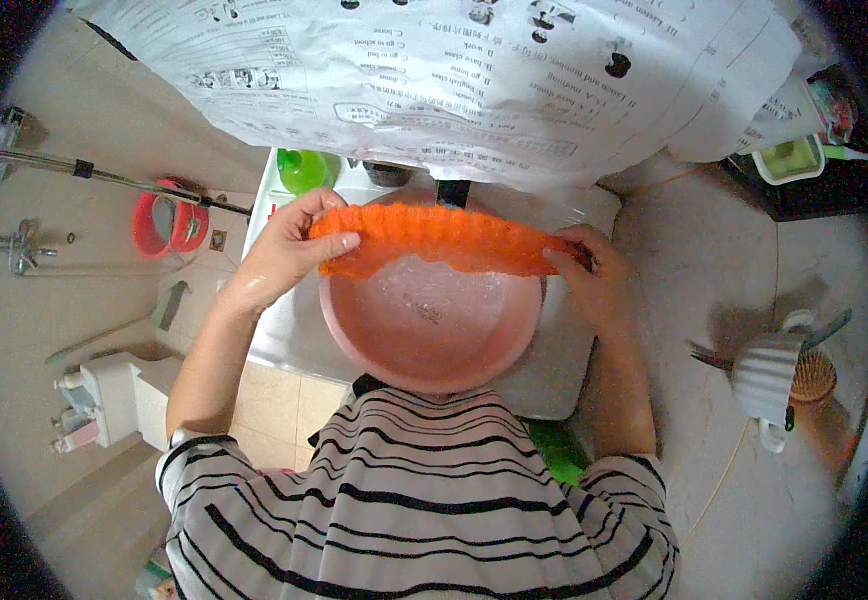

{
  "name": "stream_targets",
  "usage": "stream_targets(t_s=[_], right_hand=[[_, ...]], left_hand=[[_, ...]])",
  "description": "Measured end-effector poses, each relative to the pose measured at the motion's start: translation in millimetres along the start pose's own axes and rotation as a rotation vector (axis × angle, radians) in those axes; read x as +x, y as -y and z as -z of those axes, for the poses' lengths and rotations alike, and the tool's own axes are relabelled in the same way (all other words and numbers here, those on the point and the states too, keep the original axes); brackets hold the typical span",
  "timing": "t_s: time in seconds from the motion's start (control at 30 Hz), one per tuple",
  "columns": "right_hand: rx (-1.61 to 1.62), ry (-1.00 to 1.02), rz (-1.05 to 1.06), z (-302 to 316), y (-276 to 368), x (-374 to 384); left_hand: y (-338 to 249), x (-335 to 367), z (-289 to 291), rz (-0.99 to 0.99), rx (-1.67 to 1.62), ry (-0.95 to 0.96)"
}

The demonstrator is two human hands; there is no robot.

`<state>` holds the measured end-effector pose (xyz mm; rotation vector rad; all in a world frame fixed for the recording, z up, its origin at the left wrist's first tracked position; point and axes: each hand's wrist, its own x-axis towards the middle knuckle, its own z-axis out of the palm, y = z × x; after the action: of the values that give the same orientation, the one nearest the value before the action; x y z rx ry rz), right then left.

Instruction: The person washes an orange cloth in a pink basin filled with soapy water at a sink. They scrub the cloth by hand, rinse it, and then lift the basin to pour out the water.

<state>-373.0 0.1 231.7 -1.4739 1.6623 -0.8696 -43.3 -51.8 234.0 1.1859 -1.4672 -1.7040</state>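
An orange ribbed knit piece [434, 235], perhaps a hat or band, is stretched sideways over the far part of a pink basin [379, 355]. My left hand [292, 245] pinches its left end, thumb in front and fingers behind. Its right end is gripped by my right hand [592, 275], with part of those fingers in shadow. Clear water with some bubbles shows in the basin, which stands in a whitish sink [569, 340] against my striped shirt. The knit's lower edge sags in the middle, above the water.
Printed paper sheets [454, 90] hang across the far side. Behind my left hand stands a green bottle [304, 172]. A red bucket [146, 225] and a white caddy [114, 400] are at left. On the right wall, a white holder [762, 375] carries combs beside a hairbrush [814, 378].
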Motion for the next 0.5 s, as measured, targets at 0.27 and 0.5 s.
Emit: stream_targets(t_s=[0.27, 0.5], right_hand=[[-0.281, -0.008, 0.091, -66, -66, 3], [-0.729, 0.596, -0.071, -193, -197, 19]], left_hand=[[84, 32, -19, -0.035, 0.421, 0.256], [258, 91, -80, 0.247, 1.044, 0.363]])
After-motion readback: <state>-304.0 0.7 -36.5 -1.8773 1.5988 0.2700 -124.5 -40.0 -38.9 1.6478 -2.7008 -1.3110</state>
